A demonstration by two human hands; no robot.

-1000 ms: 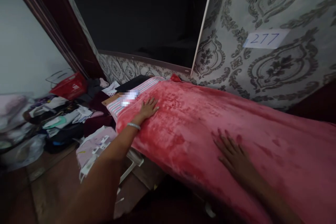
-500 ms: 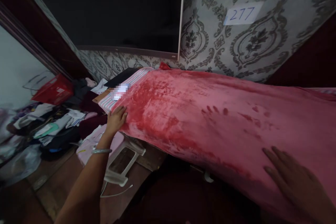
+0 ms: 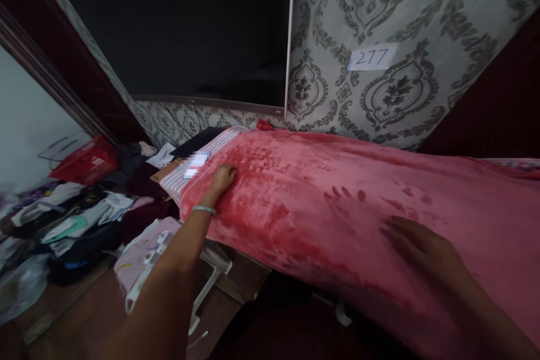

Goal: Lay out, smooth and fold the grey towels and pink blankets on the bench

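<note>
A plush pink-red blanket [image 3: 291, 191] lies spread over a long raised surface, with darker brushed patches and finger-shaped marks in its pile. Near its left end my left hand [image 3: 223, 178], a bracelet at the wrist, rests on the cloth with its fingers curled in, and nothing shows in them. Farther right, my right hand [image 3: 415, 242] is over the blanket's near half, fingers stretched out and slightly blurred. A striped cloth edge [image 3: 172, 183] shows beyond the blanket's left end, with a phone-like pixelated object [image 3: 196, 163] on it.
A large dark television [image 3: 177, 28] hangs on the patterned wall behind, beside a paper [image 3: 373, 57] marked 277. At left are heaped clothes [image 3: 76, 225] and a red bag [image 3: 86, 160]. A pink-topped stool [image 3: 145, 247] stands below my left arm.
My left hand has moved from the blanket's left edge inward and away from me, its fingers now curled. My right hand has slid left and farther forward. The camera view has tilted up slightly.
</note>
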